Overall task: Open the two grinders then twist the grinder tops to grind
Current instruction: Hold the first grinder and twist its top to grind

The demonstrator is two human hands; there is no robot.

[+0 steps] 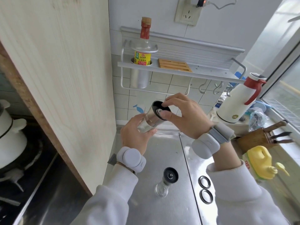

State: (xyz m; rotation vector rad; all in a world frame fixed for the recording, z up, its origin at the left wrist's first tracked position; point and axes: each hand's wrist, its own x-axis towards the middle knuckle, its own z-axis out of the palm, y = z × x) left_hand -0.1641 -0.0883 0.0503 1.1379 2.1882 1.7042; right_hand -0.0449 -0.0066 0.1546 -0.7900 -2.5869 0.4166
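Note:
I hold one grinder (151, 118) tilted in the air above the steel counter (162, 159). It has a clear glass base, a steel band and a black top. My left hand (136, 133) wraps the glass base. My right hand (185, 114) pinches the black top from the right, thumb and fingers on its rim. The second grinder (166, 181) stands upright on the counter below, untouched, with its black top on. Two black ring-shaped lids (205, 188) lie flat on the counter to its right.
A wall rack (178, 67) holds a sauce bottle (143, 46) and a wooden trivet. A white thermos (240, 99), a knife block (263, 137) and a yellow oil jug (261, 163) stand at the right. A wooden panel (56, 78) walls off the stove and white pot (9, 135) at left.

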